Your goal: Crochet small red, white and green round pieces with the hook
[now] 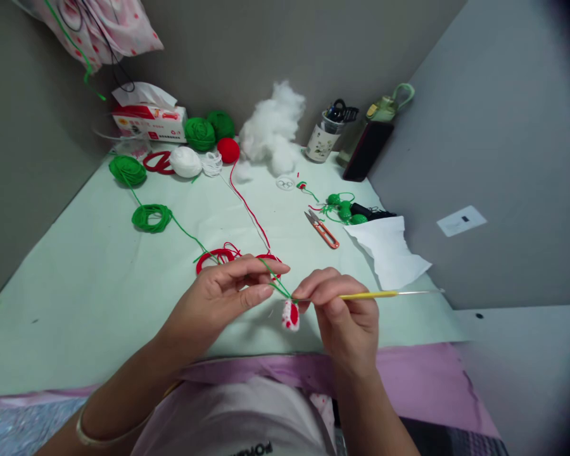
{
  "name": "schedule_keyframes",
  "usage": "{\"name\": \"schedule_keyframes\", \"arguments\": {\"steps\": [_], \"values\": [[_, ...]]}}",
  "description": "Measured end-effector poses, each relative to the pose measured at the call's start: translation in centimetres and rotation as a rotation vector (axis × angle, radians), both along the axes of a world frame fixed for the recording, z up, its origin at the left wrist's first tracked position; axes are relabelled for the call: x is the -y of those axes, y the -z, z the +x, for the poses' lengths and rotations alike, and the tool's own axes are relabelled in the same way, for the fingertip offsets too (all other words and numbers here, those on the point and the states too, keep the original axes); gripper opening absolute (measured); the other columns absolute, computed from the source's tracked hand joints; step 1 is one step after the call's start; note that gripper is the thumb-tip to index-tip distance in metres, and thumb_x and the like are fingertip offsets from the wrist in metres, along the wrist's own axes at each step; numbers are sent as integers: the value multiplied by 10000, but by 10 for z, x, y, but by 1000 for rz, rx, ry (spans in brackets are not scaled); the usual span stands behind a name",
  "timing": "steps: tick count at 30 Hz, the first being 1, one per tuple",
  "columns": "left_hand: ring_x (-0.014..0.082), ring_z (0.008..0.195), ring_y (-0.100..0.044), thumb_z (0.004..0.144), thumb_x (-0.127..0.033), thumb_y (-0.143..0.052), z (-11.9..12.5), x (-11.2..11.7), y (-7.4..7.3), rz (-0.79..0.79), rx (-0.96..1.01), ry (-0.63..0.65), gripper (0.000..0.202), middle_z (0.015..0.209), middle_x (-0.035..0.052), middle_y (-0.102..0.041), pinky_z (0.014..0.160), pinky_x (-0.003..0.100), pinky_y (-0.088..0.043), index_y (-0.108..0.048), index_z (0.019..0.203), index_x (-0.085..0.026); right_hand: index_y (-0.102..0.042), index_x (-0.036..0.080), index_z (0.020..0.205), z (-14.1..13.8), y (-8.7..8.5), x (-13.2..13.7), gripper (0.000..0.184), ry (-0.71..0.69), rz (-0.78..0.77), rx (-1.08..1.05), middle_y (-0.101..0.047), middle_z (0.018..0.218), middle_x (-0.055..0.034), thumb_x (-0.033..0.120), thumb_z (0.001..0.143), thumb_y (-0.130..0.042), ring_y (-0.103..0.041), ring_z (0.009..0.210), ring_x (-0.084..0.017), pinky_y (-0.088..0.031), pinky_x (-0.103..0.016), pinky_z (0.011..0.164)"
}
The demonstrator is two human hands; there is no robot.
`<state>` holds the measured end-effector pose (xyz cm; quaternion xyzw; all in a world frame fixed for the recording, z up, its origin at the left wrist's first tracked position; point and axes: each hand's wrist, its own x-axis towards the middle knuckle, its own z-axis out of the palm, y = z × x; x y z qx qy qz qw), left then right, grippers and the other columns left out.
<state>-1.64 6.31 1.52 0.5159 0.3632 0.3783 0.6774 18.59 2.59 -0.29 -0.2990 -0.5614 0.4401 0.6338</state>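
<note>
My right hand (342,310) pinches a yellow-handled crochet hook (384,294) whose metal end points right. A small red and white crocheted piece (291,315) hangs from the hook's working end between my two hands. My left hand (223,297) holds the green yarn strand (276,282) taut over its index finger, just left of the piece. That green strand runs back across the pale green table cover (76,278) to a loose green coil (151,217) and a green ball (127,170).
Red yarn loops (217,256) lie just beyond my left hand. Orange thread snips (322,228), white paper (388,250), green crocheted balls (346,209), stuffing (272,130), a cup of scissors (327,134), yarn balls (200,133) and a tissue box (149,120) sit farther back. Grey walls enclose the table.
</note>
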Motion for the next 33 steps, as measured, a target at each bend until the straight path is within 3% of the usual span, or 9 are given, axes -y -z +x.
{"name": "schedule_keyframes", "arguments": {"steps": [5,12,18,26,29,33], "values": [[120,799,-582,950,-269,-746,5,7,-3,37,42,-149,170,871,-3,-677,739,193,-482,-859,1063,-325,-760,222,1056,1,-5,4,200,114,133,286,-783,987,-47,177,1061,-566,-717,941,-178,-590,-340,843],[90,718,-680,850,-184,-818,15,9,-7,-187,274,-281,109,814,-12,-735,720,157,-538,-844,944,-233,-722,196,1118,-2,-7,8,209,207,283,505,-786,1042,-55,103,1044,-549,-716,1024,-175,-578,-320,880],[92,730,-718,849,-155,-830,22,5,3,-220,365,-289,125,794,-16,-761,738,159,-563,-828,952,-224,-705,207,1129,-5,-3,8,234,272,270,524,-778,1004,-37,60,1021,-558,-712,1028,-177,-577,-321,878],[92,719,-647,831,-83,-729,20,2,4,-244,408,-207,243,815,-2,-720,713,172,-546,-828,1006,-218,-711,220,1091,-8,-2,8,249,337,224,528,-765,998,-32,47,1014,-550,-707,1015,-171,-571,-308,868],[108,753,-638,889,-167,-706,16,3,3,-170,324,-155,262,848,2,-694,740,201,-543,-811,1120,-232,-714,229,1078,-8,-3,9,253,342,212,526,-765,989,-27,47,1015,-549,-708,1004,-170,-572,-306,862],[129,818,-647,868,-183,-765,15,6,2,106,-23,-198,341,909,-8,-688,797,237,-539,-776,1198,-267,-711,220,1102,-10,-1,9,252,331,225,518,-767,999,-31,40,1006,-563,-707,1017,-170,-575,-311,870]]}}
